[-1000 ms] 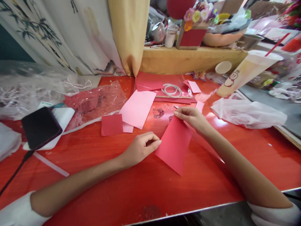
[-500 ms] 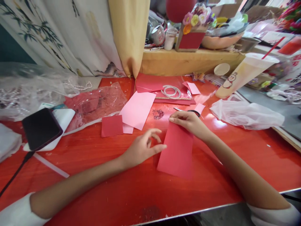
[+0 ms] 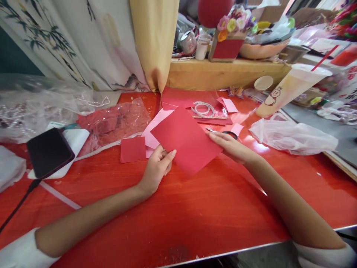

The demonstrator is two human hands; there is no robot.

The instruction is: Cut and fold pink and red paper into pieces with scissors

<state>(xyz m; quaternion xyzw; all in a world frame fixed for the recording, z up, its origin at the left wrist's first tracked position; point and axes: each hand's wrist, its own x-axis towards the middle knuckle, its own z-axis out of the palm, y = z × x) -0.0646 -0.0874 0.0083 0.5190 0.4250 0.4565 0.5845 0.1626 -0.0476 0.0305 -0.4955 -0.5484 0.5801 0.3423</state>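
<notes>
A red sheet of paper (image 3: 189, 143) is held up tilted above the table, one corner toward me. My left hand (image 3: 158, 167) pinches its lower left edge between thumb and fingers. At the right corner, my right hand (image 3: 230, 147) grips the sheet, its fingers partly behind the paper. Just beyond that hand lie scissors (image 3: 231, 134), their black handle partly covered. A small red paper square (image 3: 133, 149) rests left of the sheet. Pink paper (image 3: 152, 128) sticks out from behind the held sheet, most of it hidden.
A coil of white cord (image 3: 204, 109) lies on red sheets at the back. To the left are a phone (image 3: 50, 152) with a cable and plastic bags (image 3: 119, 119). A tilted drink cup (image 3: 290, 91) and a white mesh bag (image 3: 292, 136) stand at the right.
The red sheet has been raised and turned from hanging below my right hand to lying slanted between both hands. My left hand has closed on its edge.
</notes>
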